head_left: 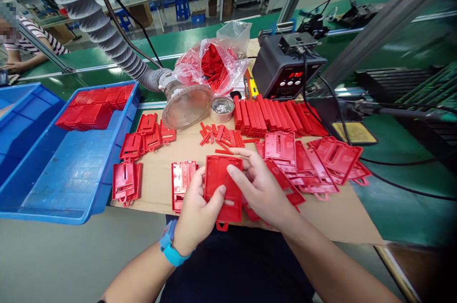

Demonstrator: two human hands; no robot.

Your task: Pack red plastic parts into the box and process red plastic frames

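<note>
Between my two hands I hold a flat red plastic card holder point(217, 176), its loop tab pointing down toward me. My left hand point(200, 210) grips its left side, thumb pressed on the face. My right hand point(262, 184) has its thumb on the upper right of the face and its fingers behind the far edge. Another red holder point(178, 181) lies flat just left of my left hand. Loose red holders point(280, 150) lie beside and beyond my right hand. Small red strips point(219, 135) are scattered on the cardboard point(160, 165) past my fingers.
A blue bin point(67, 174) with stacked red pieces point(96, 105) stands left. A fume hose funnel point(187, 105) hangs beside a round tin point(222, 108). Behind are a bag of red strips point(214, 67) and a soldering station point(291, 67). At far left sits another person point(32, 45).
</note>
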